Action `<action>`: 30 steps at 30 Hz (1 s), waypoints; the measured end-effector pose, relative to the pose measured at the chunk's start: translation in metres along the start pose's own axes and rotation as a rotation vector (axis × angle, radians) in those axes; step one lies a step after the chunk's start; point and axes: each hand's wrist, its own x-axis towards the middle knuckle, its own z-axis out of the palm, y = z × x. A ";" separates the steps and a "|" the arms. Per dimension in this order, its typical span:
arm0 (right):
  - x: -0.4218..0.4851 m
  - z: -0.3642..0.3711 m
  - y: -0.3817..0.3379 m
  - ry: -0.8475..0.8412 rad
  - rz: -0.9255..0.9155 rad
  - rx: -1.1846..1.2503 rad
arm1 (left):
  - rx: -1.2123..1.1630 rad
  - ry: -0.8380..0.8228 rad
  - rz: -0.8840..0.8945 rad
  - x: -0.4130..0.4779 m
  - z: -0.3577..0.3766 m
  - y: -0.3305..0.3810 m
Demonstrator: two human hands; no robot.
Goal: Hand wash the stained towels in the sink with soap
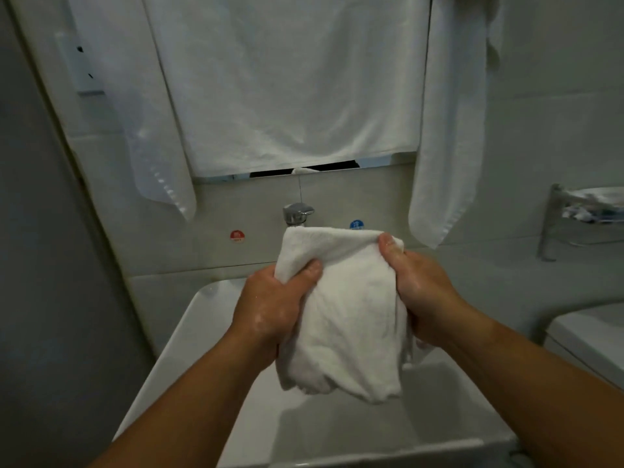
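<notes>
Pale grey wall tiles (pixel 557 96) rise behind the white rectangular ceramic sink (pixel 189 332), which fills the lower centre of the view.

1. Task item: the small white terry towel (pixel 351 315) is bunched and held in the air above the sink basin, clear of its walls. The towel's top fold sits in front of the chrome tap (pixel 299 212), which is mounted on the wall behind the sink. No stain can be made out on the visible cloth.
2. Left grip (pixel 270 305): closed on the towel's left edge above the sink, thumb on the front of the cloth, fingers curled behind it. The skin shows a wet sheen.
3. Right grip (pixel 422 292): closed on the towel's right edge above the sink, thumb pinching the upper right corner.
4. Wall markers behind the sink: a round red sticker (pixel 237 236) to the left of the tap, a round blue sticker (pixel 356 224) to its right.
5. Above the sink: a large white towel (pixel 287 79) hangs flat, with a narrower white towel on either side (pixel 141 130) (pixel 445 130).
6. Right of the sink: a chrome wall shelf (pixel 580 211); its contents are too blurred to identify.
</notes>
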 end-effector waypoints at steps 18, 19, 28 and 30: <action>-0.014 -0.138 0.011 -0.045 0.083 -0.192 | -0.062 -0.512 -0.114 -0.024 0.091 0.000; -0.002 -0.144 0.003 -0.016 0.051 -0.185 | -0.048 -0.482 -0.084 -0.015 0.102 0.008; 0.116 -0.151 0.043 0.034 -0.030 -0.717 | 0.326 -0.416 -0.003 0.056 0.191 -0.021; 0.115 -0.148 0.060 -0.029 -0.053 -0.752 | 0.468 -0.422 0.035 0.051 0.200 -0.041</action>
